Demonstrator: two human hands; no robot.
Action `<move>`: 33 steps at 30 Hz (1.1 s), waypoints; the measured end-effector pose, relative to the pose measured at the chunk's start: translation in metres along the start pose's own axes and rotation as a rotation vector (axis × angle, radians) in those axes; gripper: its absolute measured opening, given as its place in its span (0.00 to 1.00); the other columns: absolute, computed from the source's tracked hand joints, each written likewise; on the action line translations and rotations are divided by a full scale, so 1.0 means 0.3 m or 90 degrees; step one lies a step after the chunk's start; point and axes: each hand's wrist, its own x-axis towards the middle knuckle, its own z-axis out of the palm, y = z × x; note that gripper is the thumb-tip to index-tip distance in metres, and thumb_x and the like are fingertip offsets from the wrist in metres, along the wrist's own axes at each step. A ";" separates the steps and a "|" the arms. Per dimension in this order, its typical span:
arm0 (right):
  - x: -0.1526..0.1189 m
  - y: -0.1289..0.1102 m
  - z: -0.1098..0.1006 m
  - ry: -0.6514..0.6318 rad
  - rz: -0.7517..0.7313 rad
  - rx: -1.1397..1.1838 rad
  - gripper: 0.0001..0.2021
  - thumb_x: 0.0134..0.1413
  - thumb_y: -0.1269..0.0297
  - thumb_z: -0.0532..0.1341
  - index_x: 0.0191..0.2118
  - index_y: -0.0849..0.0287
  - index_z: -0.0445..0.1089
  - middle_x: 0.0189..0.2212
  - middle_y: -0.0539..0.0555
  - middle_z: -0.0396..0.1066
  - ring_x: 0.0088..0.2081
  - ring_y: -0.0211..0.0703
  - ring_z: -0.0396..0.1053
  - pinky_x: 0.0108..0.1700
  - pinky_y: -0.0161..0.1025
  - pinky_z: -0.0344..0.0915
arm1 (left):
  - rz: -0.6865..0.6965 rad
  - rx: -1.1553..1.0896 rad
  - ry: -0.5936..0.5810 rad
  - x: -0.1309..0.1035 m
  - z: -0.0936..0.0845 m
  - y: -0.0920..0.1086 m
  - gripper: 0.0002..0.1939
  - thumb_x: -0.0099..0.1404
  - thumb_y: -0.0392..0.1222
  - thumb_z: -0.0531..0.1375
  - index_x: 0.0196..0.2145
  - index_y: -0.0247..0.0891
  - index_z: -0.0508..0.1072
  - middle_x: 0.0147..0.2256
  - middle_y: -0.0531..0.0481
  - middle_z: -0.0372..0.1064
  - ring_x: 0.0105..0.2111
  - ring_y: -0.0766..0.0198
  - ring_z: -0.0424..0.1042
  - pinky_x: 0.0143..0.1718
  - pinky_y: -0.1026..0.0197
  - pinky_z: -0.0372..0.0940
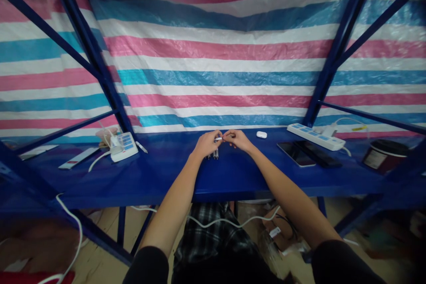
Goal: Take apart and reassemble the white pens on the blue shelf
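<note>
Honestly, a lot of this was hard to make out. My left hand (205, 143) covered most of a small bunch of slim, pale pen-like sticks with dark tips (216, 154) on the glossy blue metal table (233, 176); only the near ends poked out below it, at least three, and blur kept me from an exact count. The dark red tub with a black lid (384, 155) was partly behind the blue frame on the right, and a pale flat slab (38, 152) was murky at far left.

Countable stuff: two white power strips with blue sockets, the left one (125, 147) and the right one (314, 136), two dark flat phones (297, 154) overlapping near the right one, one rounded white case (261, 134), and one white pen-shaped stick (141, 147) just beside the left strip.

As for my hands, the left was curled nearly closed, thumb and fingers gripping a short white cylinder (218, 139) just above the table. My right hand (238, 139) had thumb and fingers bunched together right by the cylinder's end, but I couldn't tell whether they pinched anything.
</note>
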 end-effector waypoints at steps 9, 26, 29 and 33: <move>0.000 -0.011 -0.001 0.036 -0.053 0.011 0.18 0.45 0.52 0.69 0.38 0.60 0.73 0.26 0.52 0.74 0.22 0.37 0.63 0.20 0.33 0.59 | -0.023 -0.008 0.002 0.001 -0.010 0.001 0.10 0.67 0.48 0.61 0.45 0.46 0.75 0.37 0.52 0.78 0.38 0.59 0.76 0.36 0.63 0.62; -0.003 0.007 -0.022 -0.060 0.017 -0.057 0.23 0.55 0.44 0.63 0.34 0.63 0.77 0.26 0.57 0.76 0.19 0.34 0.59 0.19 0.33 0.54 | 0.033 -0.125 -0.002 0.015 0.017 -0.063 0.09 0.66 0.46 0.63 0.41 0.41 0.79 0.37 0.49 0.79 0.38 0.60 0.77 0.43 0.62 0.66; 0.002 0.006 -0.033 -0.011 -0.011 -0.064 0.19 0.48 0.51 0.68 0.39 0.62 0.78 0.27 0.54 0.75 0.21 0.35 0.62 0.22 0.33 0.57 | 0.005 -0.106 -0.001 0.013 0.012 -0.065 0.09 0.67 0.46 0.62 0.41 0.41 0.80 0.36 0.49 0.79 0.38 0.59 0.77 0.42 0.62 0.66; 0.003 0.005 -0.047 0.040 -0.038 -0.058 0.17 0.44 0.56 0.70 0.40 0.62 0.77 0.28 0.53 0.74 0.25 0.39 0.67 0.28 0.36 0.63 | -0.027 -0.054 0.001 0.010 0.003 -0.062 0.11 0.67 0.43 0.59 0.44 0.43 0.80 0.34 0.50 0.78 0.34 0.60 0.75 0.39 0.61 0.65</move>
